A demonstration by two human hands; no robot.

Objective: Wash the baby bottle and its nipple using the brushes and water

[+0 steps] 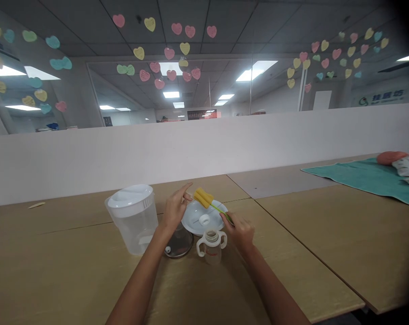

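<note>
- head view: both forearms come in from the bottom edge and slant inward and up, so that the hands face each other over the middle of the table [72,280].
- the left forearm leans up and to the right; the left hand [175,208] is raised, back toward the camera, with the index finger stretched out to the upper right and the other fingers loosely bent.
- the left fingers are released, grasping nothing that shows; their tips are just beside the yellow head of the brush [203,197], and whether they touch it i cannot tell.
- the right forearm leans up and to the left; the right hand [241,230] is turned inward, its thumb and fingers grasping the brush by its thin green handle.
- the brush is held aloft at a slant, head to the upper left, in front of the bowl [187,219].
- the white bowl stands beyond the hands, a small white cap [204,220] lying in it.
- the bottle [212,253] stands upright between the forearms, mouth open, a curved grip on each side.
- a dark round tray [183,248] is partly hidden by the left forearm.
- a clear tub [130,230] with a white lid [132,195] stands left of the left hand.
- a green cloth [363,178] lies far right.
</note>
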